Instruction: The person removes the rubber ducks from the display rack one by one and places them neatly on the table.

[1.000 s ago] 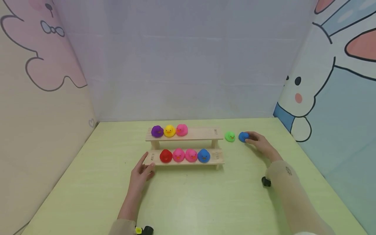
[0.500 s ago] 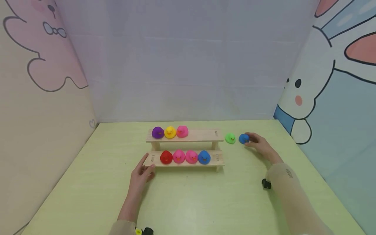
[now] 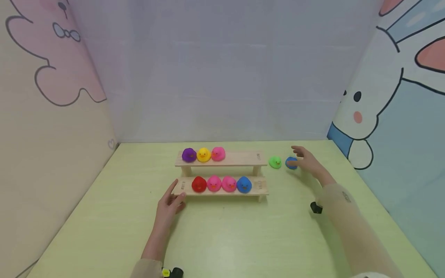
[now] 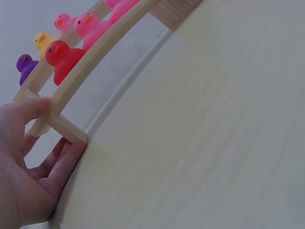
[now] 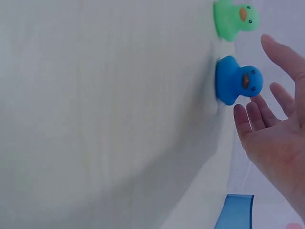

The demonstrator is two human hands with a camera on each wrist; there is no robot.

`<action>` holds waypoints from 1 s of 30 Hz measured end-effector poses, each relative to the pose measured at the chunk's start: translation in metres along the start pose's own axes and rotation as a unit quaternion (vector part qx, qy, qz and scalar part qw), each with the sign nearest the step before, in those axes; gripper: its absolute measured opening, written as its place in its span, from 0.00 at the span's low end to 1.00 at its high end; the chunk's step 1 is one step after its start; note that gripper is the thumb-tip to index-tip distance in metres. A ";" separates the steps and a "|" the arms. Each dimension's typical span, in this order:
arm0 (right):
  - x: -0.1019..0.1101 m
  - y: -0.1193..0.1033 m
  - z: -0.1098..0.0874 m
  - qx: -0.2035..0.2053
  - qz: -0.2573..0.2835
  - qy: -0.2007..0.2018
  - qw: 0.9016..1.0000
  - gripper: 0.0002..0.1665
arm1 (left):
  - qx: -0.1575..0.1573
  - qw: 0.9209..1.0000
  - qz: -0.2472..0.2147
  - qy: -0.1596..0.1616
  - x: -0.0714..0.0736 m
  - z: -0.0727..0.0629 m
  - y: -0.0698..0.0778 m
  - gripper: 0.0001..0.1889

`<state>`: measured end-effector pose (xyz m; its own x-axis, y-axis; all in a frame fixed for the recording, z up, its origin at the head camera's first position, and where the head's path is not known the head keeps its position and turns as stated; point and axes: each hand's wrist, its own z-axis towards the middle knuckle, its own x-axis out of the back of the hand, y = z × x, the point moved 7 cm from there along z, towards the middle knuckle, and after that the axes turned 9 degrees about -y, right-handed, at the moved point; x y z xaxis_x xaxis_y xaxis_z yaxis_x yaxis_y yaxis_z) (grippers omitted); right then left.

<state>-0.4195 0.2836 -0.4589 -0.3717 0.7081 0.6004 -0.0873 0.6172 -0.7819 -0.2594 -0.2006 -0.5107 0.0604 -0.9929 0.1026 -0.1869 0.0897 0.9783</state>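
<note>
At the left end of a two-tier wooden stand (image 3: 243, 158), my left hand (image 3: 167, 210) grips the lower step, the thumb (image 4: 35, 107) on the board and the other fingers around its side and foot. On the lower step sit a red duck (image 3: 199, 184), two pink ducks and a blue duck (image 3: 244, 185). Purple, yellow and pink ducks line the upper step. My right hand (image 3: 309, 164) is spread just above and beside a loose blue toy duck (image 5: 233, 81), which stands upright on the table. In the right wrist view a gap shows between thumb and duck.
A green duck (image 3: 275, 162) stands on the table (image 3: 222, 239) between the stand and the loose blue duck. A pale curtain (image 3: 222, 77) hangs behind the table's back edge. Printed walls flank both sides.
My right hand has let go of the loose blue duck, its fingers opening and lifting off. The duck stays at its spot. My left hand keeps its grip on the stand.
</note>
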 end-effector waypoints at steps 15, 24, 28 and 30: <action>-0.009 -0.121 0.014 0.138 0.005 0.075 0.988 0.42 | 0.002 1.000 0.000 -0.005 0.000 0.001 0.002 0.33; -0.043 -0.189 0.000 0.174 0.083 0.048 0.980 0.37 | 0.011 1.000 0.003 -0.002 0.000 0.001 0.001 0.33; -0.064 -0.206 0.005 0.197 0.120 0.037 0.972 0.36 | 0.021 1.000 0.006 -0.001 0.000 0.002 -0.002 0.33; -0.077 -0.208 0.013 0.209 0.130 0.038 0.969 0.35 | 0.019 1.000 0.004 0.001 0.000 0.001 -0.001 0.33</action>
<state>-0.3847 0.0961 -0.3445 -0.3642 0.8533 0.3730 -0.3716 0.2341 -0.8984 -0.2605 -0.2007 -0.5123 0.0605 -0.9919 0.1116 -0.2250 0.0954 0.9697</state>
